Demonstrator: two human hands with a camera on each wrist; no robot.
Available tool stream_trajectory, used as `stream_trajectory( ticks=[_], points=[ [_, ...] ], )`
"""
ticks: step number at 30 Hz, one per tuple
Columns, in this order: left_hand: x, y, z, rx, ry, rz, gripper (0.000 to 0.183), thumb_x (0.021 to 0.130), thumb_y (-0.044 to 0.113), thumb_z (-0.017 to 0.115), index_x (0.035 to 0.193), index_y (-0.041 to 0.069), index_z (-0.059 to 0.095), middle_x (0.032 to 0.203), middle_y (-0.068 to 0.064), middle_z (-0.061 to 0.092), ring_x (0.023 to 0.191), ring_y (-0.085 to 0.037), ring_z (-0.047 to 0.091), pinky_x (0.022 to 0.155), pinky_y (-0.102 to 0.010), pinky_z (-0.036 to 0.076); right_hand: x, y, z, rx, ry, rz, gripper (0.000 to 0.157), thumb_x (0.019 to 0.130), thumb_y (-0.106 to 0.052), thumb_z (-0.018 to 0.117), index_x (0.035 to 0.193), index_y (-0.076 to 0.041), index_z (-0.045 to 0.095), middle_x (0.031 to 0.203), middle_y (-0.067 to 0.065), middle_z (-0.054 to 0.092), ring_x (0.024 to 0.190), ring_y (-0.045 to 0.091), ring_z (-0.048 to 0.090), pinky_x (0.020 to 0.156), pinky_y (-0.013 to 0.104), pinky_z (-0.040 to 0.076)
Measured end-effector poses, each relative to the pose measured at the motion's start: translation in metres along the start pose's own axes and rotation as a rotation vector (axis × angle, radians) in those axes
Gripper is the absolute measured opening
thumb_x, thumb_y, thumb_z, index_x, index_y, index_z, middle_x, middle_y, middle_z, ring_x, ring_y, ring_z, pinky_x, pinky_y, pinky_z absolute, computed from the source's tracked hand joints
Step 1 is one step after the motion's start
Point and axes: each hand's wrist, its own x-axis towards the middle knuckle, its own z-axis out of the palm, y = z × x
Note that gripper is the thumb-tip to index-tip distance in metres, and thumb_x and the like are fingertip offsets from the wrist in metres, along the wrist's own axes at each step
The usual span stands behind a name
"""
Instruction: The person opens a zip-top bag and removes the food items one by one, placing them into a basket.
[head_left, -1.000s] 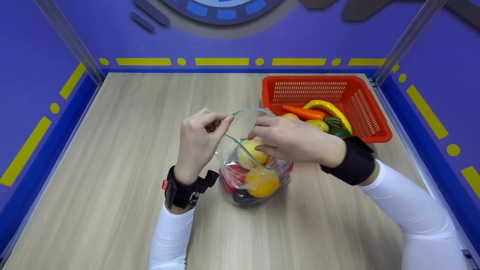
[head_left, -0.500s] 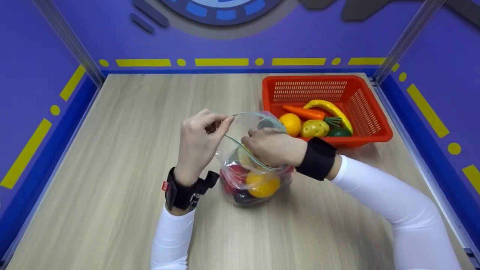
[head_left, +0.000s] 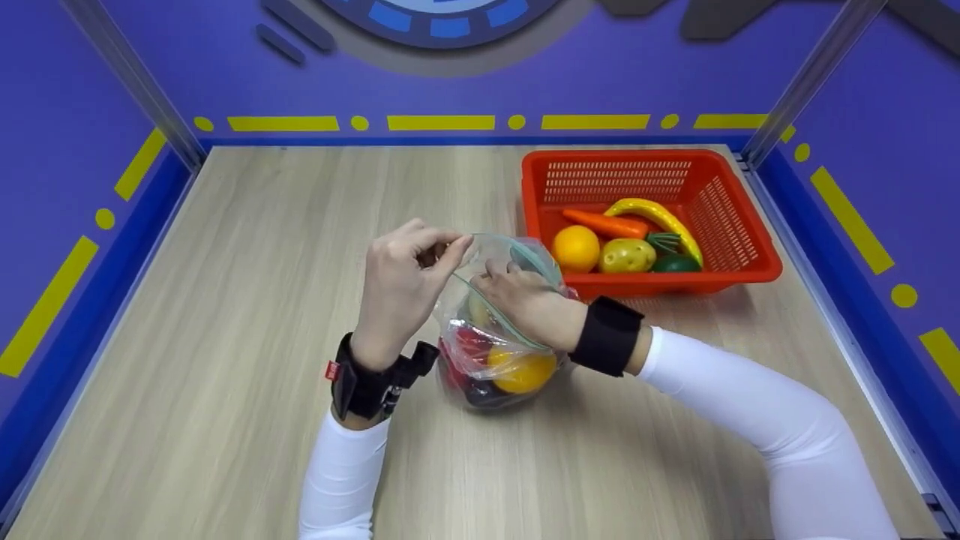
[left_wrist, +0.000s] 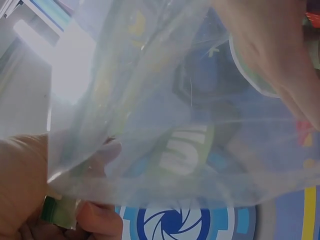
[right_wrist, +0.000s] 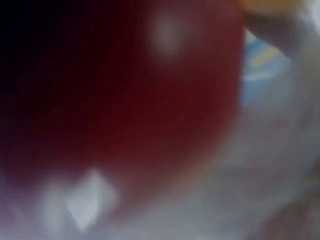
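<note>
A clear zip bag (head_left: 463, 352) with a green-edged mouth stands on the table, holding a red fruit (head_left: 469, 346), an orange (head_left: 523, 370), a dark purple piece (head_left: 486, 393) and a pale yellow round fruit (head_left: 479, 309). My left hand (head_left: 409, 281) pinches the left corner of the mouth between thumb and fingers; the left wrist view has this hand (left_wrist: 75, 185) at the film's edge. Through the mouth reaches my right hand (head_left: 525, 300), over the pale fruit. Its fingertips are hidden inside the bag. A large blurred red surface (right_wrist: 150, 100) fills much of the right wrist view.
A red basket (head_left: 750, 225) stands at the back right, just behind the bag. In it lie an orange (head_left: 576, 249), a potato (head_left: 627, 256), a carrot (head_left: 606, 223), a banana (head_left: 660, 214) and a dark green vegetable (head_left: 676, 263). Blue panels enclose the table.
My right hand has come down and left from above the mouth into the bag, onto the pale yellow fruit. The left hand keeps its pinch on the corner, almost unmoved.
</note>
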Motion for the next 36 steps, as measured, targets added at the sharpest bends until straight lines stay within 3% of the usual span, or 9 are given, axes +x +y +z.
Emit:
stream_trajectory(
  ticks=[5, 11, 16, 22, 27, 32, 36],
  points=[
    [0.0, 0.001, 0.001, 0.008, 0.005, 0.006, 0.014, 0.095, 0.014, 0.079, 0.09, 0.002, 0.083, 0.072, -0.01, 0.064, 0.063, -0.011, 0.053, 0.06, -0.017, 0.04, 0.003, -0.004, 0.006, 0.088, 0.06, 0.047, 0.081, 0.087, -0.022, 0.088, 0.154, -0.012, 0.044, 0.152, 0.018, 0.05, 0.122, 0.034, 0.066, 0.088, 0.037, 0.064],
    [0.0, 0.001, 0.001, 0.006, 0.007, 0.011, 0.014, 0.095, 0.013, 0.079, 0.09, 0.001, 0.082, 0.072, -0.01, 0.064, 0.062, -0.011, 0.052, 0.06, -0.017, 0.04, 0.003, -0.005, 0.01, 0.19, 0.164, 0.08, 0.061, 0.091, -0.02, 0.084, 0.142, -0.01, 0.052, 0.138, 0.02, 0.059, 0.108, 0.033, 0.069, 0.084, 0.037, 0.065],
    [-0.001, 0.002, 0.0, 0.003, 0.015, 0.0, 0.013, 0.095, 0.013, 0.079, 0.09, 0.002, 0.082, 0.072, -0.01, 0.064, 0.062, -0.011, 0.052, 0.06, -0.017, 0.04, -0.001, 0.001, 0.003, 0.245, 0.163, 0.071, 0.065, 0.087, -0.019, 0.087, 0.142, -0.008, 0.053, 0.138, 0.021, 0.06, 0.112, 0.033, 0.066, 0.095, 0.042, 0.063],
    [-0.001, 0.002, -0.002, 0.0, 0.028, -0.009, 0.014, 0.096, 0.015, 0.079, 0.09, 0.003, 0.082, 0.072, -0.009, 0.064, 0.063, -0.011, 0.053, 0.06, -0.018, 0.04, -0.02, 0.015, -0.005, 0.582, 0.367, 0.036, 0.049, 0.099, -0.033, 0.075, 0.138, -0.008, 0.061, 0.131, 0.019, 0.062, 0.106, 0.034, 0.065, 0.094, 0.044, 0.063],
    [0.0, 0.002, -0.003, -0.005, 0.035, -0.017, 0.014, 0.095, 0.015, 0.079, 0.09, 0.002, 0.082, 0.073, -0.009, 0.066, 0.063, -0.011, 0.053, 0.06, -0.018, 0.041, -0.04, 0.023, -0.014, 0.699, 0.495, 0.038, 0.066, 0.09, -0.05, 0.081, 0.136, -0.008, 0.061, 0.126, 0.016, 0.062, 0.106, 0.033, 0.063, 0.094, 0.045, 0.062],
    [0.0, 0.002, -0.003, -0.016, 0.039, -0.023, 0.013, 0.095, 0.014, 0.08, 0.09, 0.002, 0.082, 0.073, -0.009, 0.065, 0.063, -0.011, 0.053, 0.059, -0.018, 0.041, -0.062, 0.027, -0.019, 0.691, 0.608, 0.055, 0.069, 0.082, -0.038, 0.09, 0.137, -0.008, 0.06, 0.128, 0.019, 0.064, 0.1, 0.036, 0.067, 0.089, 0.046, 0.062],
    [0.0, 0.003, -0.003, -0.021, 0.043, -0.033, 0.013, 0.095, 0.014, 0.08, 0.091, 0.002, 0.083, 0.073, -0.009, 0.065, 0.063, -0.011, 0.053, 0.059, -0.017, 0.042, -0.078, 0.031, -0.021, 0.708, 0.69, 0.049, 0.069, 0.081, -0.038, 0.091, 0.136, -0.009, 0.061, 0.125, 0.017, 0.062, 0.102, 0.035, 0.064, 0.089, 0.044, 0.06]
  ],
)
